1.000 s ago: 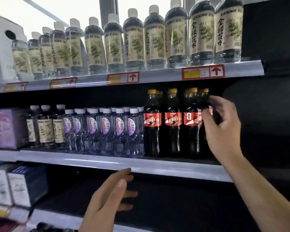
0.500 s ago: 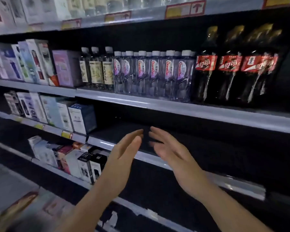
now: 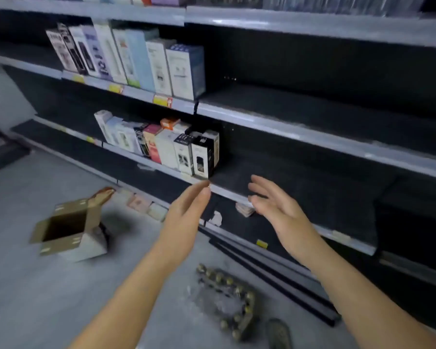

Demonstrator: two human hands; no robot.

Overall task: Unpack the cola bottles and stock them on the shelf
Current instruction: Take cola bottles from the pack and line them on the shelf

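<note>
A shrink-wrapped pack of cola bottles [image 3: 228, 295] with gold caps lies on the grey floor near the shelf's foot, between my forearms. My left hand [image 3: 184, 217] and my right hand [image 3: 275, 205] hover above it in front of a low shelf edge, both with straight relaxed fingers and holding nothing. The shelf's middle and lower boards [image 3: 312, 137] show dark and bare on the right. The cola bottles stocked higher up are out of view.
An open cardboard box [image 3: 66, 229] stands on the floor at the left. Small product boxes [image 3: 161, 147] fill the left part of two shelf levels. Black rails [image 3: 275, 275] lie along the shelf base. A dark shoe tip [image 3: 278, 333] shows at the bottom.
The view has dropped from the cola row down to the floor. My right hand let go of the shelved bottle and came down beside my left hand; the floor pack has come into view.
</note>
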